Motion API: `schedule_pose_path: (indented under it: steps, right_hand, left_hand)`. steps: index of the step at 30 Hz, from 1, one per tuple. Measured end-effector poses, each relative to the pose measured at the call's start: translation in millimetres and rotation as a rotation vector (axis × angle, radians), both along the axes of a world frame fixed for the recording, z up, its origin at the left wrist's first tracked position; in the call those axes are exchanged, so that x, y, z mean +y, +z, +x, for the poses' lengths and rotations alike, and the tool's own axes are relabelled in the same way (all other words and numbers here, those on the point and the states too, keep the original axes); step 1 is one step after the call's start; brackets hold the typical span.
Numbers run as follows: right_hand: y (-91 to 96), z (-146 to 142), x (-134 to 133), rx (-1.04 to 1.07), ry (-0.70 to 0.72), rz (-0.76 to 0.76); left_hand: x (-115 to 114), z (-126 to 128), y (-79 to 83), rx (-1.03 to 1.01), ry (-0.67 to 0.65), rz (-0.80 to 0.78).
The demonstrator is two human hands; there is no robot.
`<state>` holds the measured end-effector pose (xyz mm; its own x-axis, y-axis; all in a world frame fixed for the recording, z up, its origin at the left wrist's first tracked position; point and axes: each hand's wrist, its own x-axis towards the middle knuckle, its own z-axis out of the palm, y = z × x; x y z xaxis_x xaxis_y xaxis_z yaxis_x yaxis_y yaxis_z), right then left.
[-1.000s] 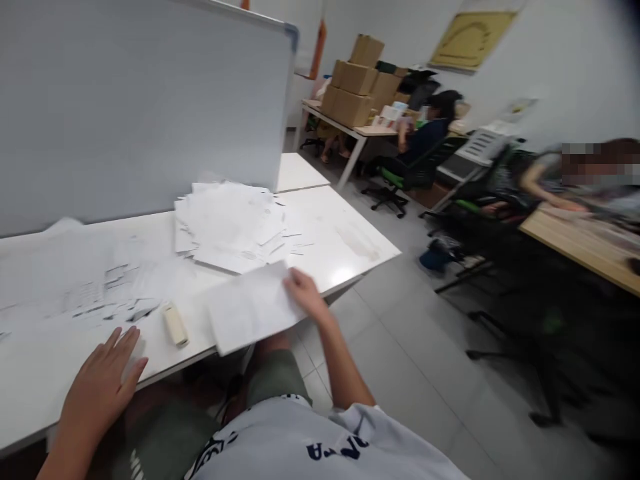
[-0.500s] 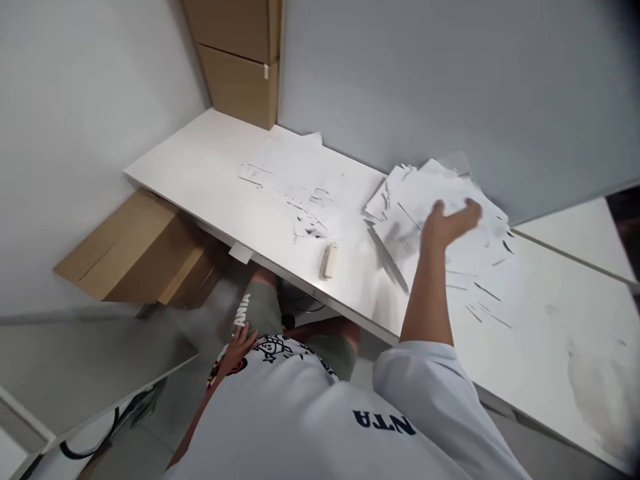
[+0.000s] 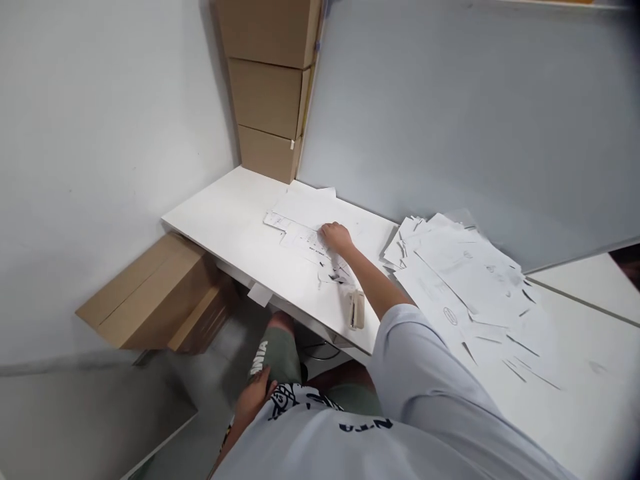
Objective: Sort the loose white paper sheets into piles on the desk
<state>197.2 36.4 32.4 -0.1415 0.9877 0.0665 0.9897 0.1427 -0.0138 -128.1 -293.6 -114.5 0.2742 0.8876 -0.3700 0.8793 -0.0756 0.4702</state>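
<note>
My right hand (image 3: 336, 237) is on the smaller spread of printed paper sheets (image 3: 300, 233) toward the left of the white table. Its fingers are bent and pressed together at the papers' right side; the fingertips are partly hidden. A beige stapler (image 3: 357, 310) lies near the table's front edge, just below my right forearm. Farther right, a big untidy heap of white paper sheets (image 3: 450, 267) fans out against the grey panel. My left hand (image 3: 256, 393) rests on my thigh beside the shirt hem, fingers extended and holding nothing.
Stacked cardboard boxes (image 3: 267, 100) stand at the table's back left corner. More cardboard (image 3: 145, 287) lies below the table's left end. A grey panel (image 3: 450, 120) rises along the back edge of the white table (image 3: 210, 217).
My right hand has moved left from above the large paper heap down to the smaller spread of sheets. My view has shifted a little; my left hand stays on my thigh.
</note>
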Motion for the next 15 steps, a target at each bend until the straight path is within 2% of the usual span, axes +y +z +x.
schedule_pose_path:
  steps: [2, 3, 5, 7, 9, 11, 15]
  right_hand:
    - [5.4, 0.1, -0.4, -0.019, 0.012, 0.008]
    - [9.4, -0.9, -2.0, -0.029, 0.014, 0.015]
    - [18.8, -4.9, -11.5, -0.044, 0.004, 0.040]
    - [27.5, -11.3, -33.3, -0.042, -0.019, 0.078]
    - [32.4, -20.5, -69.3, -0.022, -0.033, 0.100]
    - [31.8, -33.5, -116.1, 0.015, -0.018, 0.064]
    - [15.9, -73.0, -215.2, 0.217, 0.025, -0.097]
  left_hand:
    - [11.2, -0.8, 25.4, -0.019, 0.082, -0.130]
    - [17.7, -1.0, 39.1, -0.047, 0.119, -0.140]
    - [32.7, -0.7, 65.1, -0.148, 0.162, -0.049]
    - [50.6, 2.5, 86.9, -0.323, 0.205, 0.048]
    - [70.1, 12.0, 103.4, -0.580, 0.267, 0.041]
    - [89.1, 29.9, 114.6, -0.900, 0.351, -0.061]
    - [116.0, 80.4, 122.0, -1.460, 0.628, -0.282]
